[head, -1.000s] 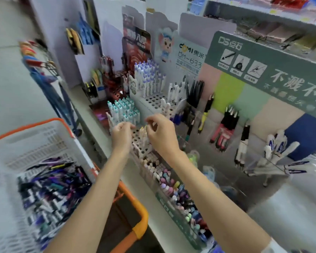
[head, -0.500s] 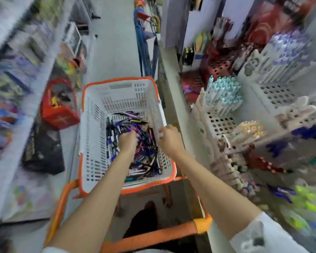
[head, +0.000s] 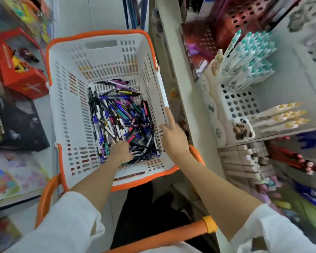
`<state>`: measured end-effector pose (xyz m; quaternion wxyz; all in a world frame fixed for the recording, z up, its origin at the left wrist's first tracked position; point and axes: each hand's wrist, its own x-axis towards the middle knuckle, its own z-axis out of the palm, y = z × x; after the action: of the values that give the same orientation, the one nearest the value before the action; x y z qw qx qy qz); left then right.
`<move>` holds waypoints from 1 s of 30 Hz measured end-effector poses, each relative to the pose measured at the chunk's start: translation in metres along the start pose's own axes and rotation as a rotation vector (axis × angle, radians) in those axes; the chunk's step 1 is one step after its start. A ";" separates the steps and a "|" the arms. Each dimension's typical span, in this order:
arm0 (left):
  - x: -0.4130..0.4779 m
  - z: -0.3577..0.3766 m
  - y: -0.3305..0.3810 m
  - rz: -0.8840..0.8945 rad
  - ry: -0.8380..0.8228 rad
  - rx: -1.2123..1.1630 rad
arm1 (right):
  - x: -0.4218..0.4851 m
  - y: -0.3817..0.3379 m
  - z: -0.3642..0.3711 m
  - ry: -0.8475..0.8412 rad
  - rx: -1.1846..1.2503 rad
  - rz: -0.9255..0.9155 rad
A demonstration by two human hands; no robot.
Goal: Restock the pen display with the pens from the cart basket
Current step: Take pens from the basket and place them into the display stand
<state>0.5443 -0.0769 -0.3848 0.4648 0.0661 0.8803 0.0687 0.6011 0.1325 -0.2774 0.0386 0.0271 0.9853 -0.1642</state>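
A white cart basket (head: 106,57) with an orange rim holds a heap of mixed pens (head: 120,115) along its right side. My left hand (head: 121,150) reaches down into the near end of the heap; its fingertips are buried among the pens, so its grip is hidden. My right hand (head: 172,133) hovers by the basket's right wall with straight, spread fingers and holds nothing. The pen display (head: 235,103), a white perforated rack, stands on the shelf at right, with teal-capped pens (head: 250,57) and yellow-capped pens (head: 281,117) standing in it.
The cart's orange handle (head: 171,232) crosses below my arms. A red box (head: 20,73) and a black packet (head: 16,125) lie on the low shelf at left. A red perforated rack (head: 226,24) and several rows of markers (head: 244,161) flank the display.
My view swung from the display down to the basket. The left hand dropped into the pen heap, and the right hand opened from a fist beside the basket's right wall.
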 end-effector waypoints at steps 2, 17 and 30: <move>-0.004 0.000 0.005 0.052 0.015 0.109 | 0.000 0.000 -0.001 -0.008 0.033 0.008; 0.003 -0.002 -0.001 0.038 -0.255 0.295 | -0.002 0.004 0.010 0.084 0.014 -0.033; -0.011 -0.027 0.005 0.000 -0.303 0.198 | -0.004 0.004 0.009 0.086 0.039 -0.032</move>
<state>0.5283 -0.0752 -0.3593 0.5835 0.1211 0.8025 -0.0292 0.6060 0.1331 -0.2866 -0.0071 0.0193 0.9829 -0.1828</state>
